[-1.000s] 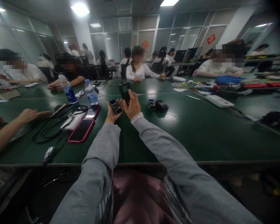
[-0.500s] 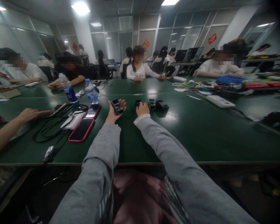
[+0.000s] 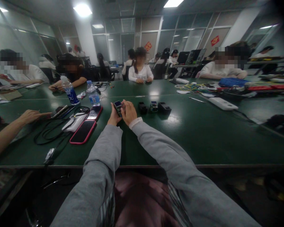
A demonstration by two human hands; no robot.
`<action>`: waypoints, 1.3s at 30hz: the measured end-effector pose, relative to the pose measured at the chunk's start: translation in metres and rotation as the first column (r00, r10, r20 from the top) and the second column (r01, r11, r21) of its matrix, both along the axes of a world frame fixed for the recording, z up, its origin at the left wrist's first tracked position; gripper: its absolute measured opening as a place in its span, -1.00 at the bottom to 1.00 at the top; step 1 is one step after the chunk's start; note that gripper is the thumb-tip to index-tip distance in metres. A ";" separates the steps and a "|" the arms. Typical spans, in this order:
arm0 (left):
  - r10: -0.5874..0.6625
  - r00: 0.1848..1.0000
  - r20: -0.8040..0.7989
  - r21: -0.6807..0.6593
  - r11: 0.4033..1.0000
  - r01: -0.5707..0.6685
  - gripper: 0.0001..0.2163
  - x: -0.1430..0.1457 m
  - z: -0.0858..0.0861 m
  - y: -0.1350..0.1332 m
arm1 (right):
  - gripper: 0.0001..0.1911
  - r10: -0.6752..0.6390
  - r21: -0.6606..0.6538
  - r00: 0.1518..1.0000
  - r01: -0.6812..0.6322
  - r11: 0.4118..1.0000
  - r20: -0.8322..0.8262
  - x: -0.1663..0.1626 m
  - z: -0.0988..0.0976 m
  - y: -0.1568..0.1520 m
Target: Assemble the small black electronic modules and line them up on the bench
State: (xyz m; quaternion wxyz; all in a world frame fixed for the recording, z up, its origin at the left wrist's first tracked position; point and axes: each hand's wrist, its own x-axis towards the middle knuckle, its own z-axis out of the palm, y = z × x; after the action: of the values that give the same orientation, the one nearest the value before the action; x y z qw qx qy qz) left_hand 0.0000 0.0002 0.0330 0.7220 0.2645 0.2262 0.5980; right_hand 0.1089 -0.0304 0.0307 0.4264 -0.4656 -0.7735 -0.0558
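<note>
My left hand (image 3: pixel 114 117) holds a small black device (image 3: pixel 117 107) with a lit screen above the green table (image 3: pixel 203 135). My right hand (image 3: pixel 129 113) has come in against the same device, fingers curled around its right side. Just right of my hands, a small black box (image 3: pixel 142 108) stands on the table, with a small circuit part (image 3: pixel 153 106) and another black box (image 3: pixel 164 107) beside it.
Left of my hands lie a pink-cased phone (image 3: pixel 83 131), a second phone (image 3: pixel 94 113), a white power bank (image 3: pixel 73 123), black cables (image 3: pixel 47 132) and two water bottles (image 3: pixel 92 93). Another person's forearm (image 3: pixel 11 130) reaches in from the left. Several people sit around the table.
My right hand set the black box down on the table beside the other small parts, then moved back left to join my left hand on the small device.
</note>
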 end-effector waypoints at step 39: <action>0.386 0.872 -0.300 -0.119 0.892 -0.435 -0.71 -0.003 -0.016 0.030 | -0.39 -0.277 -0.311 0.946 0.318 0.896 0.170 -0.003 -0.021 0.036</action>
State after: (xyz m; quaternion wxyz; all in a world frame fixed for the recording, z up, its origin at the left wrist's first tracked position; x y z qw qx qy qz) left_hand -0.0032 0.0298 0.0171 0.5615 0.2217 0.4269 0.6733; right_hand 0.1060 0.0053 0.0098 0.2798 -0.6397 -0.7157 -0.0164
